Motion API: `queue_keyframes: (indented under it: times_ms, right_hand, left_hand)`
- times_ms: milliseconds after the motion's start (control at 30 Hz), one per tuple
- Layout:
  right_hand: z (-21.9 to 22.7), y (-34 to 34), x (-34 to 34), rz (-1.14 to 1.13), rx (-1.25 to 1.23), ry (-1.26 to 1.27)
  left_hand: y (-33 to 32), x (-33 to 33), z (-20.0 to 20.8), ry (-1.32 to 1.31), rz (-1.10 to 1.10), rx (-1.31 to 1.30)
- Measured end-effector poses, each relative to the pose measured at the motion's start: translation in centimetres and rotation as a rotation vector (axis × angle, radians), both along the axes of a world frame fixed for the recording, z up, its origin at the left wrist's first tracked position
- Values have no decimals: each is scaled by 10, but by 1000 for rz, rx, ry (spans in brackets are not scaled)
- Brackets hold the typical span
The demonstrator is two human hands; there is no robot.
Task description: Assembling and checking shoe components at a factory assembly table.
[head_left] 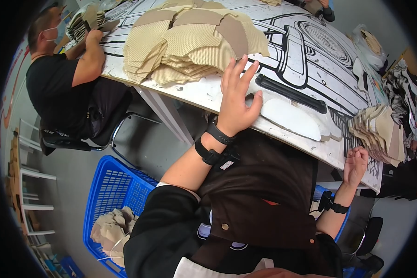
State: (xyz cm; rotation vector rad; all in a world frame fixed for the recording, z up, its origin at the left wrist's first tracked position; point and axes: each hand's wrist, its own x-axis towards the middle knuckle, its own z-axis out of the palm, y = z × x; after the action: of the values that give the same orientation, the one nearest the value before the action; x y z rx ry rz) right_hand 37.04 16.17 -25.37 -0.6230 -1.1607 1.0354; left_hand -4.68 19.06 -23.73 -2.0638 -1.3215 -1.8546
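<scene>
My left hand [238, 102] is raised at the table's front edge, fingers spread, holding nothing. It is between a big pile of beige mesh fabric pieces [190, 44], some with brown panels, and a white sole-shaped piece [292, 120] lying flat. Behind the white piece lies a long black bar [291, 93] with rounded ends. At the right end of the table my right hand [355, 164] has its fingers loosely curled, with nothing visible in them. Right beside it stands a stack of beige and brown cut pieces [377, 132].
The white table [329, 69] bears black line drawings. Across the left corner a masked person [60, 83] sits handling pieces; another person's arm [328, 11] shows at the far edge. A blue basket [99, 194] with beige scraps stands at my left. Striped fabric [403, 88] is heaped at right.
</scene>
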Motion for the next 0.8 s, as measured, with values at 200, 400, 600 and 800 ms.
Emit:
queue_keyframes:
  times_ms: [200, 400, 600, 800]
  right_hand:
    - [-2, 1, 3, -65, 14, -73]
    - [-2, 1, 0, -17, 2, -80]
    - [9, -3, -16, -54, -150, -64]
    - [9, 0, -26, -17, -207, -94]
  left_hand:
    - [-7, -12, 5, -415, -68, 218]
    - [-59, -2, 145, 372, -789, -49]
    - [45, 77, 170, 420, -483, -676]
    - [-6, 26, 70, 363, -1093, -424]
